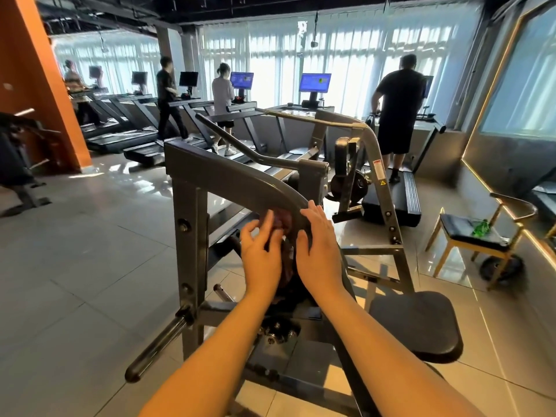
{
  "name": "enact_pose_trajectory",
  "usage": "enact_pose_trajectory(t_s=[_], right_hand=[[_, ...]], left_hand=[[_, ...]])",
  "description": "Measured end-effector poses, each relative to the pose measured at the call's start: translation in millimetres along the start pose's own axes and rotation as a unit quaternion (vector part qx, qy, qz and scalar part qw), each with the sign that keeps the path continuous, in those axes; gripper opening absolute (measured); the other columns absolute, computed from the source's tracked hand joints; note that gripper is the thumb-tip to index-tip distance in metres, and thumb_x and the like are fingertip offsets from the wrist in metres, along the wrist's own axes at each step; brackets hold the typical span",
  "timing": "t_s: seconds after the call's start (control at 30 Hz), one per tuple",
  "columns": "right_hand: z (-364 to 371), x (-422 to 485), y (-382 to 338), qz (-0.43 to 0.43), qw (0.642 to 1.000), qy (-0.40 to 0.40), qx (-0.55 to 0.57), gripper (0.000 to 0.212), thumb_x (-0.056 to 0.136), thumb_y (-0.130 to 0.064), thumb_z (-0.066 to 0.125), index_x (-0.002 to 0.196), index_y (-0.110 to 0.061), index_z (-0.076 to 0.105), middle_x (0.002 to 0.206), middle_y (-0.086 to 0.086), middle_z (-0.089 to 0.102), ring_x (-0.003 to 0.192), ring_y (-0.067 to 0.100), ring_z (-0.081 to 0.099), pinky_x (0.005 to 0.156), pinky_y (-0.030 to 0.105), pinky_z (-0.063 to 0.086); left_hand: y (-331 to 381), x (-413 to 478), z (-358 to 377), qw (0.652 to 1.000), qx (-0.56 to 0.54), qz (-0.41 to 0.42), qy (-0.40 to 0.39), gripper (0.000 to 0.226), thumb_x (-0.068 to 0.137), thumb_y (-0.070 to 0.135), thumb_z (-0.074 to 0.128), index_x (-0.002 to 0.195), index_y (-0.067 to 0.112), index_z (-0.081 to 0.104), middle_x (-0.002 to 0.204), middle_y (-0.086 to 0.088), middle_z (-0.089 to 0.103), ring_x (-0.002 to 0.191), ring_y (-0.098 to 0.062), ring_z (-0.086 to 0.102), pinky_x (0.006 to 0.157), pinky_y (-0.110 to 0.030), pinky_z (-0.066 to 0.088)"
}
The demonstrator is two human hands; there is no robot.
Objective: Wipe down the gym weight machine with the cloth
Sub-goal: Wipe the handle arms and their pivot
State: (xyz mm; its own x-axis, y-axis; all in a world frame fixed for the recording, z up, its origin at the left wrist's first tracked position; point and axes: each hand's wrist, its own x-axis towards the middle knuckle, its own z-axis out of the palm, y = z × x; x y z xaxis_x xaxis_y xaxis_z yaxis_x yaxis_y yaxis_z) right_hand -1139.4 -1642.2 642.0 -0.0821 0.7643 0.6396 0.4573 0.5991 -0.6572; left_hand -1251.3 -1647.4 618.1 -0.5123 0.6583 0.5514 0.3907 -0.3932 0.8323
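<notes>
A grey steel weight machine (228, 176) fills the middle of the view, with a curved arm bending down toward me. A dark reddish cloth (282, 219) lies against the underside of that curved arm. My left hand (261, 251) touches the cloth with relaxed, spread fingers. My right hand (319, 245) rests on the curved arm just right of the cloth, fingers straight. Most of the cloth is hidden between my two hands.
The machine's black seat pad (418, 323) is at lower right and a bare weight peg (153, 344) sticks out at lower left. A wooden chair (478, 236) holding a green bottle (481, 227) stands to the right. Several people walk on treadmills (132, 139) by the windows.
</notes>
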Motion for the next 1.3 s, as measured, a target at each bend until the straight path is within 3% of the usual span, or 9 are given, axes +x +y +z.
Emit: enact_pose_trajectory(t_s=[0.1,0.33,0.57,0.67,0.8,0.97,1.1,1.17,1.3], right_hand=[[-2,-2,1,0.001,1.0,-0.004,-0.003,0.042,0.102,-0.009,0.049,0.139,-0.03,0.047,0.163,-0.011,0.031,0.153,0.006,0.018,0.123,0.051,0.028],[-2,-8,2,0.022,1.0,0.009,0.02,0.04,0.103,-0.01,0.047,0.138,-0.03,0.049,0.162,-0.01,0.033,0.153,0.012,0.024,0.121,0.052,0.032],[-9,-16,-2,0.043,0.999,-0.004,0.018,0.04,0.102,-0.01,0.051,0.136,-0.03,0.049,0.164,-0.013,0.029,0.154,0.013,0.022,0.121,0.05,0.033],[-11,-18,-2,0.042,0.999,-0.004,0.017,0.041,0.101,-0.009,0.052,0.136,-0.03,0.05,0.163,-0.013,0.029,0.153,0.013,0.024,0.119,0.05,0.036],[-12,-21,-2,0.045,0.998,-0.003,0.033,0.04,0.102,-0.01,0.051,0.136,-0.031,0.05,0.163,-0.015,0.029,0.152,0.014,0.026,0.119,0.05,0.037],[-15,-26,1,0.043,0.999,-0.011,0.029,0.039,0.102,-0.009,0.05,0.136,-0.028,0.05,0.155,-0.028,0.024,0.152,0.009,0.024,0.12,0.045,0.036],[-16,-29,2,0.048,0.999,-0.003,0.024,0.037,0.101,-0.009,0.052,0.135,-0.026,0.051,0.161,-0.018,0.028,0.152,0.008,0.023,0.122,0.039,0.033],[-15,-29,3,0.049,0.999,-0.002,0.018,0.037,0.101,-0.009,0.052,0.134,-0.027,0.052,0.162,-0.016,0.029,0.152,0.008,0.024,0.121,0.037,0.032],[-12,-29,5,0.045,0.999,0.002,0.018,0.041,0.1,-0.007,0.053,0.135,-0.028,0.051,0.158,-0.022,0.028,0.153,0.008,0.022,0.123,0.037,0.029]], left_hand=[[4,28,-2,0.994,-0.043,-0.084,0.052,0.046,0.105,0.028,0.053,0.148,0.037,0.043,0.143,-0.001,0.035,0.13,-0.014,0.043,0.107,-0.023,0.039],[2,-21,16,0.998,-0.053,-0.014,-0.02,0.041,0.105,0.015,0.052,0.143,0.03,0.05,0.127,0.01,0.04,0.109,0.022,0.045,0.091,-0.001,0.041],[1,20,-7,0.996,-0.055,-0.061,0.04,0.031,0.102,0.027,0.058,0.131,0.04,0.058,0.12,0.01,0.049,0.116,-0.012,0.054,0.104,-0.032,0.049],[10,19,-1,0.994,-0.068,-0.068,0.053,0.032,0.102,0.022,0.058,0.132,0.033,0.06,0.123,0.005,0.048,0.115,-0.009,0.053,0.103,-0.021,0.046],[11,-21,12,0.997,-0.063,-0.03,-0.021,0.03,0.101,0.011,0.06,0.125,0.029,0.063,0.12,0.007,0.047,0.107,0.018,0.049,0.09,-0.002,0.042],[5,-21,-4,0.997,-0.027,-0.013,-0.069,0.028,0.099,0.018,0.063,0.125,0.03,0.066,0.121,0.002,0.054,0.104,0.015,0.05,0.088,-0.002,0.04],[5,9,-14,0.992,-0.051,-0.097,0.064,0.038,0.105,0.028,0.053,0.143,0.03,0.054,0.138,0.0,0.043,0.123,-0.005,0.048,0.107,-0.024,0.044],[5,19,-8,0.992,-0.049,-0.107,0.055,0.045,0.107,0.028,0.047,0.152,0.03,0.041,0.152,0.0,0.03,0.138,-0.017,0.039,0.116,-0.033,0.037],[10,2,12,1.0,0.005,0.009,-0.002,0.052,0.107,0.014,0.044,0.157,0.023,0.032,0.151,0.002,0.025,0.136,0.004,0.029,0.111,-0.009,0.028]])
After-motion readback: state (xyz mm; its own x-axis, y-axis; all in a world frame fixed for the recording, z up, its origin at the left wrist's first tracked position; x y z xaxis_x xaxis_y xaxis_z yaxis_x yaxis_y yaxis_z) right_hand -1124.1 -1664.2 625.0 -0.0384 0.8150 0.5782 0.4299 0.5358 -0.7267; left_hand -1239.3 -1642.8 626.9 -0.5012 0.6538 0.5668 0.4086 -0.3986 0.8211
